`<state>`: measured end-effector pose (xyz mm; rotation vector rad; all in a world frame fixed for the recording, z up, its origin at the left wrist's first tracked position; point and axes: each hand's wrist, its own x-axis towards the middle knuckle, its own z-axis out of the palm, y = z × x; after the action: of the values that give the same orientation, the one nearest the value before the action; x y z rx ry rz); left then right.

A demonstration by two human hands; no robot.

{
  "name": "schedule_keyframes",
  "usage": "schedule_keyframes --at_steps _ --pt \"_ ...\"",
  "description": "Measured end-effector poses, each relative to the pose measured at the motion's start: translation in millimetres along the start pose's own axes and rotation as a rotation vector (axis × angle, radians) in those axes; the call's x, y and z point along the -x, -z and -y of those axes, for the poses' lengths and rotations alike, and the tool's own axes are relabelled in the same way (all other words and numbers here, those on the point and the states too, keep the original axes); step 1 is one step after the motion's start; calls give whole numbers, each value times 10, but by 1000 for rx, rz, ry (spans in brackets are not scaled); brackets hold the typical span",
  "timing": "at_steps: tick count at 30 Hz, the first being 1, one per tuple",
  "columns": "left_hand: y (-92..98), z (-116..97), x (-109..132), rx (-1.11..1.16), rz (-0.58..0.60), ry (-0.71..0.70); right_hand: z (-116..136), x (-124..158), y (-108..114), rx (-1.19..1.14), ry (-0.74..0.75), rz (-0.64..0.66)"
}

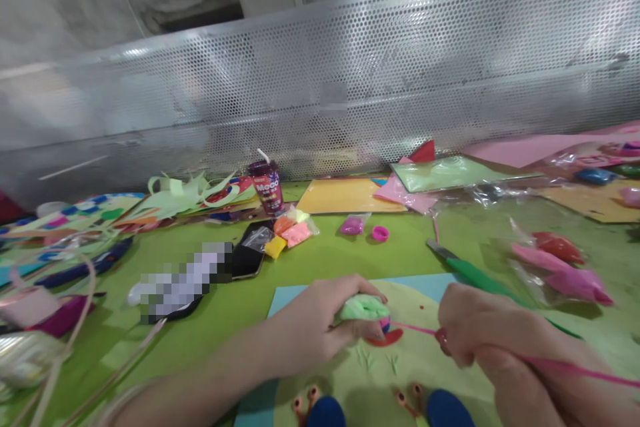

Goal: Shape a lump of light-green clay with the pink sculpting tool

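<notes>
My left hand is closed around a light green lump of soft modelling clay, with bits of pink and dark blue showing at its right end. A thin pink stick runs through my closed right hand, and its thin end meets the right end of the lump. Beneath both hands lies a picture sheet in pale yellow and light blue. On it are a red clay strip, small green grass-like marks and two blue ovals, each beside eye stalks.
Green-handled scissors lie by my right hand. Bagged clay in red and pink is at the right. Farther back are clay packets, a pink ring, a purple cup, paper sheets and a perforated metal panel.
</notes>
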<state>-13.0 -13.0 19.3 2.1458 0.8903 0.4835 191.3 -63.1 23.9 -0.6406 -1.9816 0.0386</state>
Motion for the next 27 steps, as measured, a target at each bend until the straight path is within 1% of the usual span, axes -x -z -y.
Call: schedule_keyframes --at_steps 1,4,6,10,14,17,22,24,27 --pt "2 7 -2 6 0 12 -6 -25 30 12 13 53" --pt "-7 0 1 31 9 19 -53 -67 54 -40 64 108" --pt "-22 -14 4 51 16 23 -87 -58 18 -87 54 103" --pt "-40 -32 0 67 0 51 -106 -12 -67 -77 -15 106" --pt "-28 -37 -7 108 18 48 -94 -15 -70 -112 16 120" --pt "-23 -38 -9 115 10 55 -102 -23 -48 -126 56 111" --pt "-29 -36 -2 130 26 55 -145 27 -63 -41 68 131" --pt "-30 -35 -2 137 30 51 -150 34 -80 -17 43 138" --pt "-34 -32 -7 137 19 55 -132 4 -109 -71 -38 124"
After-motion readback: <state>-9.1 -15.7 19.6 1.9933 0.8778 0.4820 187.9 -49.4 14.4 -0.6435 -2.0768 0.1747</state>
